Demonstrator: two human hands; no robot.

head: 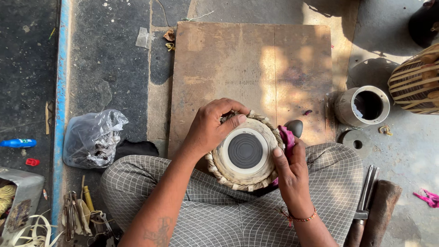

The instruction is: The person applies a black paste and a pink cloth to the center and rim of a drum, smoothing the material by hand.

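Both hands (208,130) (288,167) clasp drum (245,151) rim | wooden board (256,64) beyond

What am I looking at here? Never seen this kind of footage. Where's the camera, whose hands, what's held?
One picture, from a camera worn on a person's head, looking down at their lap. They sit cross-legged on the floor. The left hand steadies a small round drum with a black centre and braided rim. The right hand presses a pink cloth against its edge. Ahead lies a wooden board with a dark stone on it. Nearby: a metal cup, a plastic bag, and tools.
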